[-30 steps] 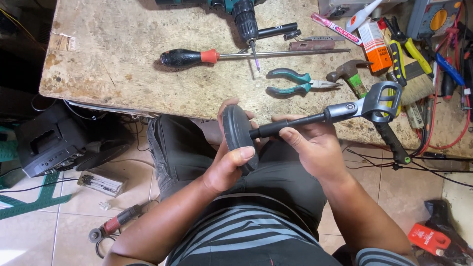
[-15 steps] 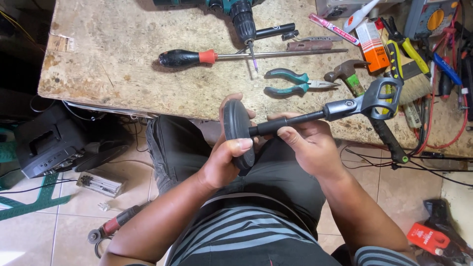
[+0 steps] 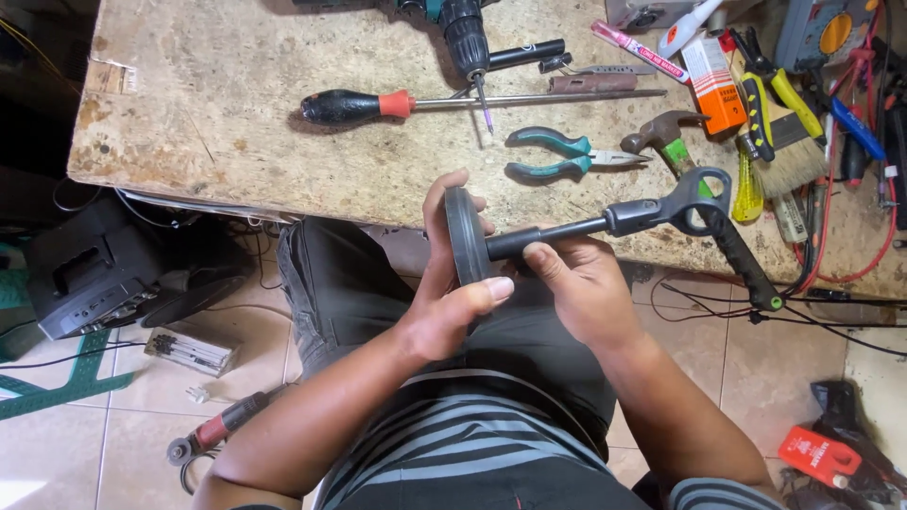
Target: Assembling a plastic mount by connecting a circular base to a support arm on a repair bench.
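Both your hands clamp one black disc-ended rod tool: left grip on its disc, right grip on its shaft, below the counter's near edge.

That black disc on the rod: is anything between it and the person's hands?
Nothing visible does. The left hand already cups the black disc, thumb on its rim, and the right hand grips the rod right behind it.
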